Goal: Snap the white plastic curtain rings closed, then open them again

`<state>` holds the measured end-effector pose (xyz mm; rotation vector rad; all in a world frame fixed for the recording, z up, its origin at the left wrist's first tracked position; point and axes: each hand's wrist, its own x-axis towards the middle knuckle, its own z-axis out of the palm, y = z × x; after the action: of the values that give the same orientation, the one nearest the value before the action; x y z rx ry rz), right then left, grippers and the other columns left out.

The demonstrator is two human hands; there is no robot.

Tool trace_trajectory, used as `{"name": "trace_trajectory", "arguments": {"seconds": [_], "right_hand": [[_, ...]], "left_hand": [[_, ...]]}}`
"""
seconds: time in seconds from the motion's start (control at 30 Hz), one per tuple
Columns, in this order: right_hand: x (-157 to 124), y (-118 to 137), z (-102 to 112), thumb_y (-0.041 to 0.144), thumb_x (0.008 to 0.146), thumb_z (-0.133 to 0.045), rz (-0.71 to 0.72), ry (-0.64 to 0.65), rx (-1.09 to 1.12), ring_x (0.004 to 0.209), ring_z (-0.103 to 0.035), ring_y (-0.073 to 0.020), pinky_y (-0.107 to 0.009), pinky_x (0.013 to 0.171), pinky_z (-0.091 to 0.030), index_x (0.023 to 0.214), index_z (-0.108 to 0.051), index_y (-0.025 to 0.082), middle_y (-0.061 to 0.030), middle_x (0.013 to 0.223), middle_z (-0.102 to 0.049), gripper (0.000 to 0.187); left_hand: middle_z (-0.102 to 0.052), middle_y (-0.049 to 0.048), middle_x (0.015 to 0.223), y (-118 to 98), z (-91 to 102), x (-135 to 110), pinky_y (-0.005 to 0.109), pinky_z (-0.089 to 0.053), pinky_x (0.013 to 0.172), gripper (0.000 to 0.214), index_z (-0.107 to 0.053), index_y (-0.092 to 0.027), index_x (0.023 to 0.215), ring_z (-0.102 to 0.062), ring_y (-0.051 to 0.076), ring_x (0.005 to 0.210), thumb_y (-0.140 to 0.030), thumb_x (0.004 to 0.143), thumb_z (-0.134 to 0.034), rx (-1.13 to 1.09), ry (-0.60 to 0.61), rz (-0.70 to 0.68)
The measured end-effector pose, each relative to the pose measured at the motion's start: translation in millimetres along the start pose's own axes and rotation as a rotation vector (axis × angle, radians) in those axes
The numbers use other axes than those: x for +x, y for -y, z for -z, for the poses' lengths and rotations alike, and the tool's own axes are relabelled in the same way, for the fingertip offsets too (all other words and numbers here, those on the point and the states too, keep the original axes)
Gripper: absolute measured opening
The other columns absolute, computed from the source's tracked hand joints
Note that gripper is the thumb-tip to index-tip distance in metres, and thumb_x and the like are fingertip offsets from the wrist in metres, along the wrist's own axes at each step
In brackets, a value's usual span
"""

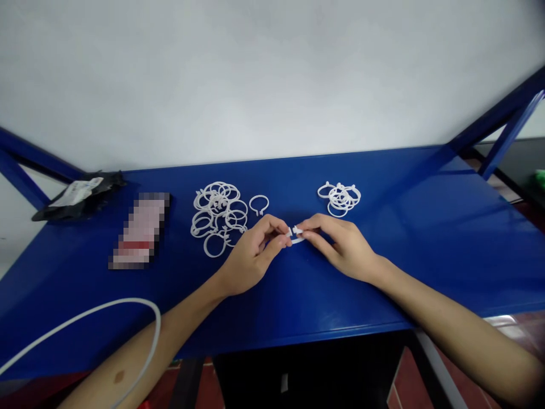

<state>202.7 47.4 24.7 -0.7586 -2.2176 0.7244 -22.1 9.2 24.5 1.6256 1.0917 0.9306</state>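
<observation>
Both of my hands meet over the middle of the blue table [426, 238], pinching one white plastic ring [295, 234] between them. My left hand [254, 257] grips its left side with thumb and fingers closed. My right hand [340, 245] pinches its right end. The ring's two open ends show between my fingertips. A larger heap of white rings [217, 215] lies just beyond my left hand, with a single ring [259, 204] beside it. A smaller pile of white rings [339, 197] lies beyond my right hand.
A blurred flat packet [139, 229] lies left of the heap. A black bag with a white label [79, 194] sits at the far left corner. A white tube [106, 318] curves over my left forearm. Blue frame struts [502, 122] rise at the right; a white wall stands behind.
</observation>
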Motion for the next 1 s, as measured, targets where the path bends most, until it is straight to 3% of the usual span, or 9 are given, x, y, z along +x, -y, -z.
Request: {"name": "trace_trajectory", "arguments": {"seconds": [0.2, 0.4, 0.67, 0.8, 0.9, 1.0], "right_hand": [[0.3, 2.7, -5.6, 0.022, 0.101, -0.056, 0.015, 0.026, 0.007, 0.084, -0.07, -0.0137, -0.025, 0.072, -0.054, 0.105, -0.066, 0.017, -0.0045, 0.096, -0.073, 0.012], [-2.3, 2.8, -6.5, 0.023, 0.103, -0.052, 0.074, 0.06, -0.016, 0.076, -0.065, -0.0134, -0.025, 0.069, -0.051, 0.102, -0.066, 0.015, -0.0049, 0.088, -0.069, 0.015], [-4.9, 11.5, -10.1, 0.025, 0.105, -0.047, 0.168, 0.077, -0.14, 0.067, -0.059, -0.0133, -0.026, 0.063, -0.049, 0.094, -0.064, 0.016, -0.0034, 0.078, -0.066, 0.022], [-1.1, 6.9, -5.1, 0.029, 0.103, -0.053, 0.146, 0.002, -0.135, 0.075, -0.064, -0.014, -0.027, 0.069, -0.051, 0.099, -0.066, 0.018, -0.0039, 0.085, -0.071, 0.017], [2.4, -4.0, 7.4, 0.031, 0.101, -0.056, 0.05, -0.134, -0.318, 0.079, -0.065, -0.0162, -0.029, 0.071, -0.051, 0.096, -0.066, 0.019, -0.0048, 0.088, -0.071, 0.017], [5.4, -20.5, 24.8, 0.032, 0.098, -0.059, -0.148, -0.267, -0.553, 0.074, -0.063, -0.0173, -0.03, 0.066, -0.048, 0.088, -0.066, 0.019, -0.0055, 0.088, -0.07, 0.018]], "left_hand": [[-0.068, -0.0008, 0.09, 8.6, -7.6, 0.9, 0.026, -0.052, 0.073, 0.007, -0.059, -0.021, 0.102, -0.066, 0.012, 0.08, -0.025, 0.1, -0.054, 0.238, -0.106, -0.121], [-0.067, 0.0012, 0.087, 15.2, -15.1, -4.0, 0.025, -0.053, 0.074, 0.009, -0.057, -0.018, 0.099, -0.064, 0.012, 0.079, -0.012, 0.1, -0.051, 0.583, -0.208, -0.441], [-0.066, 0.0021, 0.08, 15.5, -18.7, -4.1, 0.028, -0.056, 0.072, 0.016, -0.055, -0.018, 0.098, -0.061, 0.015, 0.074, -0.005, 0.098, -0.046, 0.718, -0.222, -0.694], [-0.071, 0.0047, 0.093, 12.7, -10.1, 2.5, 0.033, -0.055, 0.082, 0.012, -0.057, -0.017, 0.108, -0.065, 0.018, 0.086, -0.012, 0.098, -0.054, 0.783, -0.234, -0.679], [-0.071, 0.0099, 0.108, 15.9, 1.3, 8.9, 0.041, -0.052, 0.092, 0.023, -0.059, -0.015, 0.119, -0.063, 0.025, 0.101, -0.024, 0.097, -0.06, 0.955, -0.288, -0.54], [-0.068, 0.015, 0.116, 23.7, 13.8, 14.2, 0.047, -0.05, 0.095, 0.03, -0.062, -0.01, 0.12, -0.058, 0.031, 0.108, -0.029, 0.096, -0.06, 1.139, -0.324, -0.353]]}}
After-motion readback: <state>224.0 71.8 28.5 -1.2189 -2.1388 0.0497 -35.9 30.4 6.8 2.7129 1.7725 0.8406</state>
